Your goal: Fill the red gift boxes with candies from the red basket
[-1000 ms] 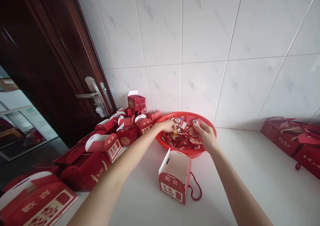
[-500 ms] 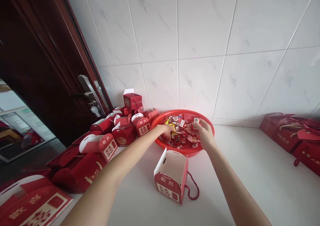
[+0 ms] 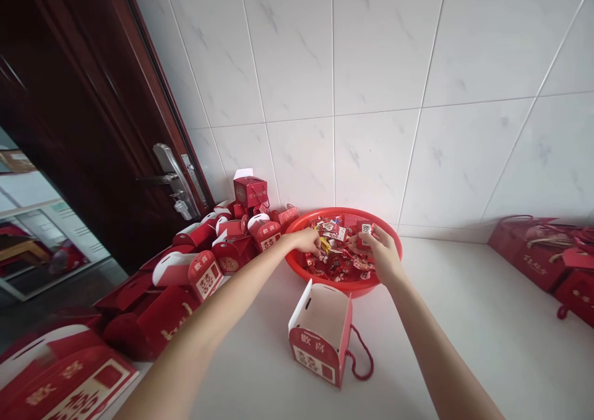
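A red plastic basket (image 3: 297, 270) full of wrapped candies (image 3: 338, 264) stands against the tiled wall. My left hand (image 3: 307, 240) is over its left side, fingers closed on a yellow-wrapped candy (image 3: 326, 247). Over the right side, my right hand (image 3: 384, 253) pinches a small red packet with a white label (image 3: 366, 229). In front of the basket, between my forearms, sits a red and white candy box (image 3: 320, 339). Its top is open, and a dark red cord handle (image 3: 366, 370) hangs out on the right.
Many red gift boxes (image 3: 148, 321) are piled along the left, one (image 3: 250, 191) on top at the back. Red gift bags (image 3: 524, 253) lie at the right by the wall. A dark wooden door (image 3: 93, 98) with a metal handle (image 3: 171, 175) is at the left.
My left hand has lifted slightly, and the yellow-wrapped candy now shows at its fingertips. My right hand still holds the red packet. The whole view has shifted slightly.
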{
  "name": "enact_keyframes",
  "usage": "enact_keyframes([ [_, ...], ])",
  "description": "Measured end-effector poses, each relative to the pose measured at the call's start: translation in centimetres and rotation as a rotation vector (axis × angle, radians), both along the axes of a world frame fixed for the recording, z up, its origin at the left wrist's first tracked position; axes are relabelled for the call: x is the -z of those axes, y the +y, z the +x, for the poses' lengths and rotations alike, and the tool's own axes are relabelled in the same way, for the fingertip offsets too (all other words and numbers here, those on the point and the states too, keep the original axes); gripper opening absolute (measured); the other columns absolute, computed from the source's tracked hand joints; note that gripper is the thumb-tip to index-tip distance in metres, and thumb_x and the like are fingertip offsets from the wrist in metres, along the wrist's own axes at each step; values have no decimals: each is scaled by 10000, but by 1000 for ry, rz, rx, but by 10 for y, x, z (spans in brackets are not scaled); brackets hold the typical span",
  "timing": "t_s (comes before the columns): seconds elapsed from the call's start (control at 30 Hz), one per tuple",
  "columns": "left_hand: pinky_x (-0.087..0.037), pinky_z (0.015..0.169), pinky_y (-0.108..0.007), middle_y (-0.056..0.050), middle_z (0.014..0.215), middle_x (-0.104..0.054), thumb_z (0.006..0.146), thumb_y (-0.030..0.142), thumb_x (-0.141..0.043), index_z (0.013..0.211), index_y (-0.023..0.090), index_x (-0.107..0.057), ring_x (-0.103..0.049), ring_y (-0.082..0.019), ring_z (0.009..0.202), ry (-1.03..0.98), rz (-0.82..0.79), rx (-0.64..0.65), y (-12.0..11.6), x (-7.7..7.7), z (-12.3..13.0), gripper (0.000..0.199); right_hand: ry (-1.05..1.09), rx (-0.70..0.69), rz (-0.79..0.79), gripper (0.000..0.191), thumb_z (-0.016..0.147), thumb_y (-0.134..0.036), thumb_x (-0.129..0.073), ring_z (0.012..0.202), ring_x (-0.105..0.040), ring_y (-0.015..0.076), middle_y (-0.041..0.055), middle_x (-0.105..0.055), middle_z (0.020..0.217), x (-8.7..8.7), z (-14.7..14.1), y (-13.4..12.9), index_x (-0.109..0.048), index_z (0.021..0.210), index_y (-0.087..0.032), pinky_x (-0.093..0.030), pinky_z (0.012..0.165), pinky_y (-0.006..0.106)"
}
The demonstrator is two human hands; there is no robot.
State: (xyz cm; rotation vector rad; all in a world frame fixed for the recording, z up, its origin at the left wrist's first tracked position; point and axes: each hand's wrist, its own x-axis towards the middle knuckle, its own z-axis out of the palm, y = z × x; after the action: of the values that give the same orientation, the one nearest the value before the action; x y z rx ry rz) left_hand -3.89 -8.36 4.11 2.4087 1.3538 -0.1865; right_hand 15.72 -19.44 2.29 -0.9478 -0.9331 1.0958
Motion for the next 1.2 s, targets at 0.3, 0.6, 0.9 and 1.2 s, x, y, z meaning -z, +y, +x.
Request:
enact_keyframes([
  [0.3, -427, 690, -255, -19, 844, -716, 821, 257, -699, 788, 180, -730, -625, -179, 785, -175, 68, 31, 7, 3, -10, 89, -35, -10, -15, 248, 632, -385, -750, 748, -717, 257, 29, -725, 708, 0, -3, 0, -562, 698, -236, -589, 694, 375],
  [0.6, -462, 765, -257, 0, 860, -675, 833, 422, -703, 832, 178, -692, -616, -184, 850, -401, 47, 76, 18, 6, -2, 244, -51, -19, -11, 241, 633, -395, -753, 717, -708, 246, 41, -733, 711, 0, -3, 2, -615, 727, -220, -599, 724, 398],
  [0.9, -505, 692, -279, 15, 786, -672, 568, 273, -866, 877, 193, -716, -649, -194, 743, -420, -107, -34, 17, 32, -2, 353, -57, -36, -25, 218, 632, -376, -732, 722, -708, 242, 29, -729, 720, 0, -2, 1, -597, 729, -234, -593, 723, 388],
  [1.2, -535, 888, -304, -89, 1186, -726, 730, 167, -754, 1188, 189, -707, -671, -223, 1088, -703, -132, 2, 2, 2, -4, 460, -131, -32, 19, 321, 704, -515, -748, 741, -642, 220, 16, -676, 728, 2, 0, 3, -595, 709, -233, -526, 669, 336],
])
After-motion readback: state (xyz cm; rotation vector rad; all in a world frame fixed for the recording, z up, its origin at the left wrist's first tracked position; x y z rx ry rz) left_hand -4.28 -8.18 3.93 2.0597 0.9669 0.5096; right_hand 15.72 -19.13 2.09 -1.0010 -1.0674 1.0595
